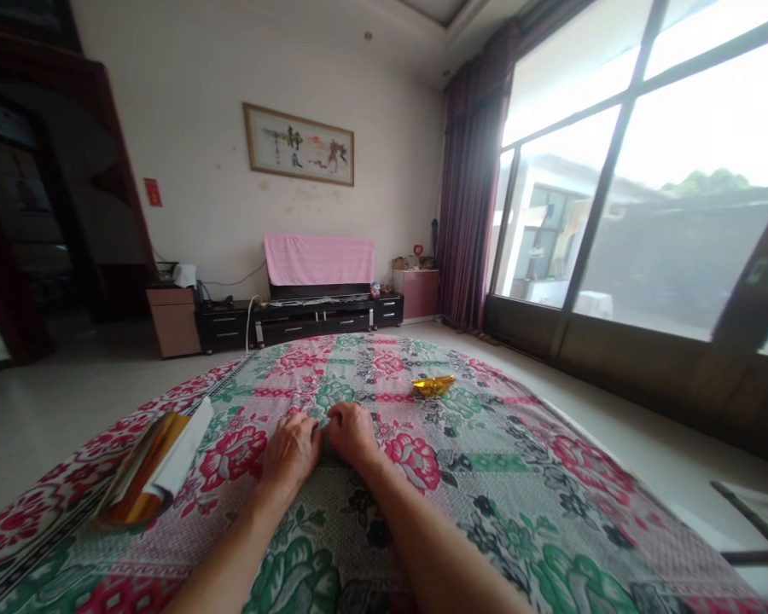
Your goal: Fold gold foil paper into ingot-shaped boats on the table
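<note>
Both hands rest close together over the middle of a round table with a flowered cloth (499, 460). My left hand (294, 445) has its fingers curled in, and whatever may be between them is hidden. My right hand (353, 433) is also curled, its fingertips bent down beside the left ones; nothing can be made out in it. Beyond my right hand, a folded shiny gold piece (433, 386) lies on the cloth. To the left of my left hand lies a stack of gold and white sheets (154, 469), curled up at the sides.
Past the table stand a low black cabinet (294, 329) and a screen draped with a pink cloth (320, 258). Tall windows and a dark curtain (474, 188) are at the right. A dark-edged piece of furniture (752, 520) is at the lower right.
</note>
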A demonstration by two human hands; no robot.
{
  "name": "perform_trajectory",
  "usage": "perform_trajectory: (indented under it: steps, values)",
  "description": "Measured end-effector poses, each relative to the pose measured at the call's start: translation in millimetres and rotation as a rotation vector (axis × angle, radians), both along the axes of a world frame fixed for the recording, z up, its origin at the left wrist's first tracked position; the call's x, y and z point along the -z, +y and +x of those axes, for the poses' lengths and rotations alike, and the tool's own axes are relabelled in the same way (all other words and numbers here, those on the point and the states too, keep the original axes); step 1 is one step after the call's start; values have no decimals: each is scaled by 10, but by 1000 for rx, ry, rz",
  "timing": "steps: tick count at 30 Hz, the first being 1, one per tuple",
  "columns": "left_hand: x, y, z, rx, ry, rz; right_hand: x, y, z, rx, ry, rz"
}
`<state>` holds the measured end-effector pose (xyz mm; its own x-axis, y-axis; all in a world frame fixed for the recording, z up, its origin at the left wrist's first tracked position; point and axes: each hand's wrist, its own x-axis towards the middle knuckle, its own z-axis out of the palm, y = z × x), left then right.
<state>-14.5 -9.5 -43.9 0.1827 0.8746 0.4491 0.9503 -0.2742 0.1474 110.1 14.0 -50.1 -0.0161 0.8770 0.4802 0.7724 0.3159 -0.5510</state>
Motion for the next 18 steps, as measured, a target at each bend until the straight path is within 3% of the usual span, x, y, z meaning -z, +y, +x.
perform_trajectory:
  steps: [18]
  values:
    - [50,37,-4,-21,-104,24,-29,-12,-11,20,20,-22]
